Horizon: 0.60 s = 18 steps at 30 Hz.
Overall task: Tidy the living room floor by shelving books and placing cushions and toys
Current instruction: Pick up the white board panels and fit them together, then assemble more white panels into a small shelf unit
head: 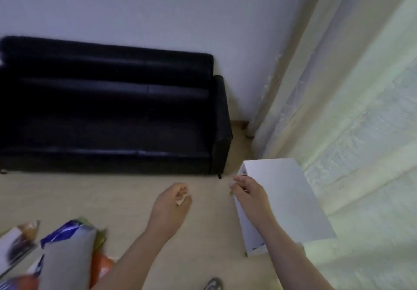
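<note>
Reading this as between pickups, I cannot tell whether the curled grip of left hand or right hand holds anything; the cushion on the floor likely needs grasping next.

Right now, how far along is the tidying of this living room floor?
Early, it seems. Nothing looks done: the black sofa shows no cushions. In hand: left hand and right hand curl near the white shelf unit, contents unclear. Left: grey cushion and books lie on the floor.

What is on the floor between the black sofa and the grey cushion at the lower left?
Nothing. In the head view, only bare pale floor lies between the sofa and the grey cushion.
</note>
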{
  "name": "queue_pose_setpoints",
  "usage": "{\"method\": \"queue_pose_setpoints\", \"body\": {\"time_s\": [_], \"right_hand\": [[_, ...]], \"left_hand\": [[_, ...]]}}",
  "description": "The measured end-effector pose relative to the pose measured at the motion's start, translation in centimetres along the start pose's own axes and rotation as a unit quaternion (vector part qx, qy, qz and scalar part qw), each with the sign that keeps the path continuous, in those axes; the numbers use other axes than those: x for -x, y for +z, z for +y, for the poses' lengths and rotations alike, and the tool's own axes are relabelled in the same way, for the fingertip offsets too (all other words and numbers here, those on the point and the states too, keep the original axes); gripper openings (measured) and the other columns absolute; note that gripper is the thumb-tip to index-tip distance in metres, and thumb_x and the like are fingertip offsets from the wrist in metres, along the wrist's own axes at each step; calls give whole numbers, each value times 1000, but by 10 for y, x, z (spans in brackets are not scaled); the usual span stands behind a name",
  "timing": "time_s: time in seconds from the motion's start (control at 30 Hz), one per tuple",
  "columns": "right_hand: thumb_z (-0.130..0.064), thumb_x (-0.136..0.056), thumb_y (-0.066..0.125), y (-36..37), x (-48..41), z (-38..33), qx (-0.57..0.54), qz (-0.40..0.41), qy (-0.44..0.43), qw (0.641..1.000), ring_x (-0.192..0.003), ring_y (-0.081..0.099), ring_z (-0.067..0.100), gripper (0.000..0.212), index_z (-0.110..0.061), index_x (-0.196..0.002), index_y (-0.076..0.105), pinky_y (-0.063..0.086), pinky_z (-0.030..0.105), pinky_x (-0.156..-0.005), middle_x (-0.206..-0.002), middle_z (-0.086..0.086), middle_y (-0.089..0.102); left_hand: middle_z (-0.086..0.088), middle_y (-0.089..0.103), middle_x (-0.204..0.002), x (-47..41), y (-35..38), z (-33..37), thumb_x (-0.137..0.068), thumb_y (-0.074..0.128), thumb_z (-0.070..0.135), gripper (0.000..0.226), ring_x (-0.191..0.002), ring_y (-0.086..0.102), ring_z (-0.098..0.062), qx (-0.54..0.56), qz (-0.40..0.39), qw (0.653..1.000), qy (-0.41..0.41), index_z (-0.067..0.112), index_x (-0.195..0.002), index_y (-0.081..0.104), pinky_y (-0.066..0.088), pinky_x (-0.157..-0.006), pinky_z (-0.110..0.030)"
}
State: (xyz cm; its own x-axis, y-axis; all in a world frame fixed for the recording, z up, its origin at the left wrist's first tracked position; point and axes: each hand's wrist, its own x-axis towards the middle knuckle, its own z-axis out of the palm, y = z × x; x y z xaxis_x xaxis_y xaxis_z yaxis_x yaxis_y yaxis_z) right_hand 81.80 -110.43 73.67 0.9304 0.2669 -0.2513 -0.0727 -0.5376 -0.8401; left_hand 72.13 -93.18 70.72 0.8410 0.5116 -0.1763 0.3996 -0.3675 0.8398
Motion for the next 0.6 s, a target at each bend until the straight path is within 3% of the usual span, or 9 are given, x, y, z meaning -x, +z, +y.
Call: {"method": "queue_pose_setpoints", "body": {"time_s": [0.1,0.23,0.37,0.6], "right_hand": [[-32,-93,58,51,48,1,13,-44,-20,999,-96,60,8,29,-20,-120,61,44,16,-73,-105,-4,66],[-32,-92,58,126,143,16,3,-106,-19,994,-97,62,13,22,-26,-113,60,50,28,-84,-102,-4,66],[-30,-90,61,185,230,22,4,-167,-9,986,-89,62,14,22,-22,-110,64,50,31,-82,-98,0,67],[-26,-88,63,257,328,-4,25,-255,-28,966,-85,61,11,18,-22,-106,64,49,30,-85,-95,-2,67]], "left_hand": [[4,63,-105,62,-41,-47,-90,62,15,24,-95,60,-9,-1,42,999,-24,13,-114,62,39,-80,-14],[3,63,-100,165,-96,-126,-88,62,12,21,-96,62,-15,14,79,993,-92,15,-109,62,47,-86,-23],[2,62,-100,254,-143,-179,-91,58,14,24,-90,58,-11,8,105,984,-145,12,-115,61,39,-72,-16],[6,64,-100,363,-205,-229,-91,59,17,16,-93,62,-9,32,174,964,-199,24,-105,60,49,-77,-23]]}}
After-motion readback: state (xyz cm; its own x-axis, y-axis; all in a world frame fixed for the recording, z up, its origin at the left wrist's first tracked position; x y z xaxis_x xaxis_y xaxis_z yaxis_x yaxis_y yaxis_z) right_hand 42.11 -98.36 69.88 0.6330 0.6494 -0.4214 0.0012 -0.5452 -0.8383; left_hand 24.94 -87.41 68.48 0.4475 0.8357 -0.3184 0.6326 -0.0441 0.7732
